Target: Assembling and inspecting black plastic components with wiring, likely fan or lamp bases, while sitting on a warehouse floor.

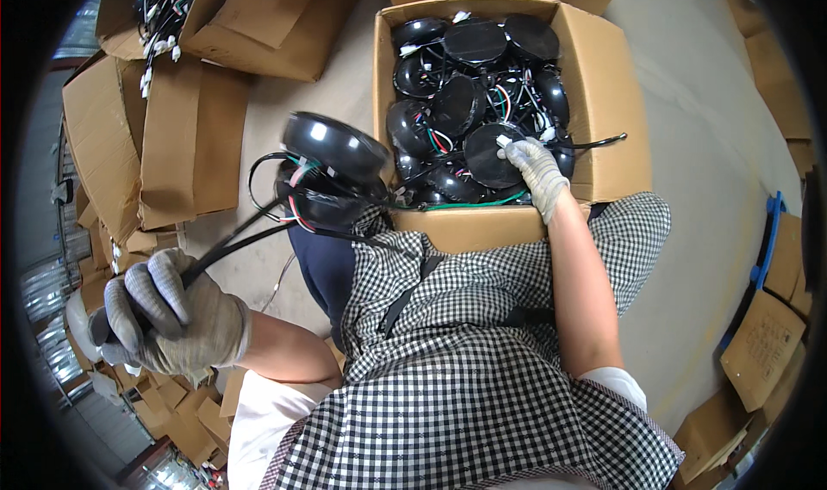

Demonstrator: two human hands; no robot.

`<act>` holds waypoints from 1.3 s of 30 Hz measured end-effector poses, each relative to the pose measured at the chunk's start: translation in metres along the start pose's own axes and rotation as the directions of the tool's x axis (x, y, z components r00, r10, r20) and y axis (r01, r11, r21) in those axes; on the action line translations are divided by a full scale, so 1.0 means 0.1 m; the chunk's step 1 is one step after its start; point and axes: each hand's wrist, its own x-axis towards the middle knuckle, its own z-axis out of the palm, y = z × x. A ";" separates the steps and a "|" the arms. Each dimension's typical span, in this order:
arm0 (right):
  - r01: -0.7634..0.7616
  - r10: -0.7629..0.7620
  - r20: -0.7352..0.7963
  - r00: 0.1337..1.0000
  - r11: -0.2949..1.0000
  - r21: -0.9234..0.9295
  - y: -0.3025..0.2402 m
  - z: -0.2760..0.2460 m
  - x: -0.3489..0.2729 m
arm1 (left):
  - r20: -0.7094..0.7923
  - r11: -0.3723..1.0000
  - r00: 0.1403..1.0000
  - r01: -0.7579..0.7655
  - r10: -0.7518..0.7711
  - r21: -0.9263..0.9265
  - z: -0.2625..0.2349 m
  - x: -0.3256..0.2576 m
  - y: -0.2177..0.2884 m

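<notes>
The left hand (pixel 177 318) is clenching black cables (pixel 211 259) left of the carton (pixel 482 230); over it, the right hand (pixel 537 170) is fingertip-pinching a white connector (pixel 504 141).

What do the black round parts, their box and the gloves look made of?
Black round parts: glossy, smooth; sharp highlights suggest plastic or painted metal, unclear which. Box: likely cardboard, matte brown, folded flaps. Gloves: apparently knitted fabric, matte, finely ribbed.

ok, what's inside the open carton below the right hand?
In the carton: round black parts, wires, white connectors. The right hand covers some; upper parts hide whatever lies beneath.
</notes>
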 end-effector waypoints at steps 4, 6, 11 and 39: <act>0.088 -0.074 0.193 0.978 0.994 -0.061 -0.04 -0.06 0.08 | -0.075 0.971 0.995 0.087 -0.072 0.224 -0.05 -0.14 -0.07; 0.159 -0.157 0.036 0.987 0.984 -0.080 -0.31 -0.21 -0.11 | -0.130 0.916 0.972 0.230 -0.197 0.329 -0.14 -0.37 -0.16; 0.279 -0.137 -0.252 0.958 0.650 0.707 -0.94 -0.83 -0.70 | -0.121 0.287 0.793 0.352 -0.598 0.891 -0.12 -0.79 -0.40; 0.035 -0.050 0.003 0.999 0.747 0.664 -1.21 -0.35 -1.25 | -0.475 0.833 0.685 0.468 -0.553 -0.294 -0.52 -0.82 -1.15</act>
